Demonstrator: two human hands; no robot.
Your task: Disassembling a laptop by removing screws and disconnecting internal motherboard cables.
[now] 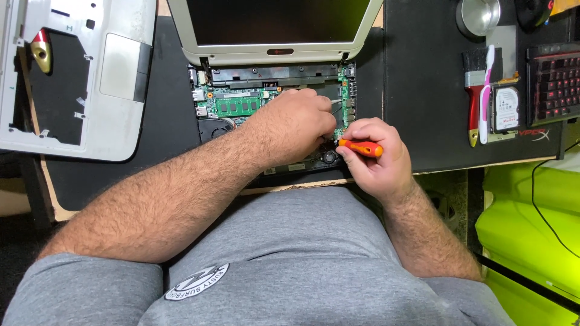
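An opened laptop (272, 102) lies on the desk with its green circuit board (238, 101) bare and its white-framed screen (275, 27) tilted back. My left hand (293, 124) rests on the board's right part, fingers curled down onto it; what they touch is hidden. My right hand (371, 157) is closed around an orange-handled screwdriver (360, 148) at the laptop's near right corner. The tool's tip is hidden behind my fingers.
The laptop's removed silver top cover (90, 78) with touchpad lies at the left. At the right sit a red-handled brush (474, 90), a white toothbrush (486, 90), a bare hard drive (506, 108), a red-lit keyboard (554, 81) and a metal round object (478, 15).
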